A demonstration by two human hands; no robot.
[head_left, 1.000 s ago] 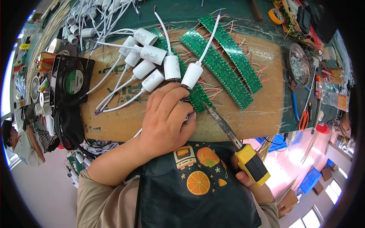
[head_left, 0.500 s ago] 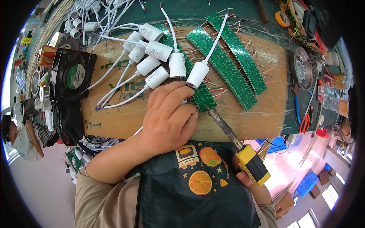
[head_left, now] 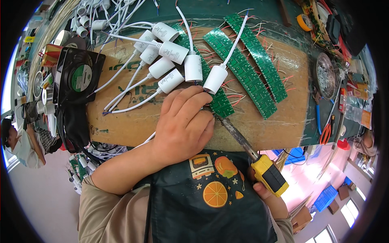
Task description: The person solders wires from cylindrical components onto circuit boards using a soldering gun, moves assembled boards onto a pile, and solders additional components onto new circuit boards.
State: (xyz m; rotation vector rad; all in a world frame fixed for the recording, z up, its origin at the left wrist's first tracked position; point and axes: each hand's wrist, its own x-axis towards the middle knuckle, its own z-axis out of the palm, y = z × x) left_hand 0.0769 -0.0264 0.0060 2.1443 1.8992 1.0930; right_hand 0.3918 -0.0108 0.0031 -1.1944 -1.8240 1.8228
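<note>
"What's at the left?"

"A black fan (head_left: 75, 77), standing at the edge of a brown board (head_left: 121, 135)."

"And next to it?"

"A loose bunch of white sockets (head_left: 172, 52) with white cords, lying on the board. Two of them, at the right of the bunch, have their cords pointing away from the person. Their wide ends come right up by the fingers of the left hand (head_left: 182, 125)."

"How is that hand set?"

"Back up, fingers bent and close together, near the close end of the first green strip (head_left: 221, 103). The fingers cover what is under them, so I can't tell whether they grip anything."

"And the soldering iron (head_left: 237, 135)?"

"It slants in, tip just beside those fingers and that strip's near end. I can't tell if it touches."

"Farther right?"

"The middle strip (head_left: 243, 75) and the right strip (head_left: 259, 56) lie slanted on the board, thin wires poking out. Closer to the body, the right hand (head_left: 265, 192) is closed around the iron's yellow-and-black handle; the handle hides most of its fingers."

"Far right?"

"A round metal dish (head_left: 325, 73), and near it a tool with orange handles (head_left: 325, 131)."
</note>
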